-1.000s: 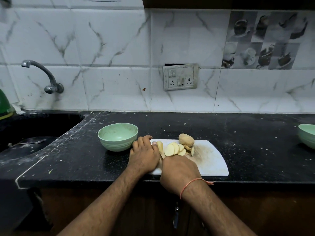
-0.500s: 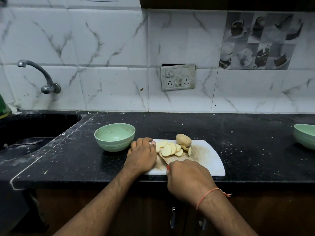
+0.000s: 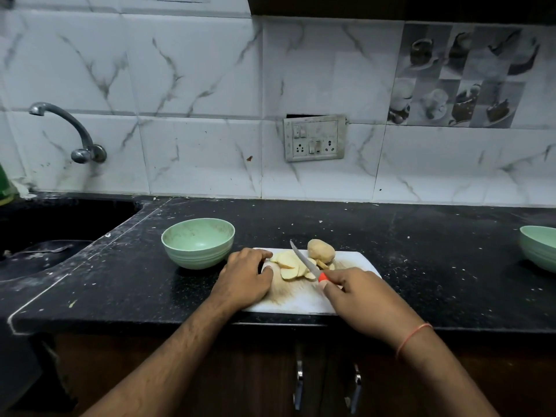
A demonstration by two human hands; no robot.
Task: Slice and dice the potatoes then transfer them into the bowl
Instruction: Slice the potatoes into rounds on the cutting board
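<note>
A white cutting board (image 3: 352, 260) lies on the black counter. On it sit a whole unpeeled potato (image 3: 320, 251) and a fanned pile of pale potato slices (image 3: 290, 266). My right hand (image 3: 358, 296) grips a knife (image 3: 305, 261) by its red handle, the blade raised and angled over the slices. My left hand (image 3: 245, 276) rests at the board's left end, fingers curled, fingertips touching the leftmost slices. A light green bowl (image 3: 198, 242), empty, stands just left of the board.
A second green bowl (image 3: 540, 246) sits at the right edge of the counter. A dark sink (image 3: 45, 236) with a wall tap (image 3: 72, 130) lies to the left. A switch socket (image 3: 314, 138) is on the tiled wall. Cabinet handles hang below the counter edge.
My right hand has drawn back to the right and lifted the knife, so the blade now shows above the slices. My left hand has stayed at the board's left end.
</note>
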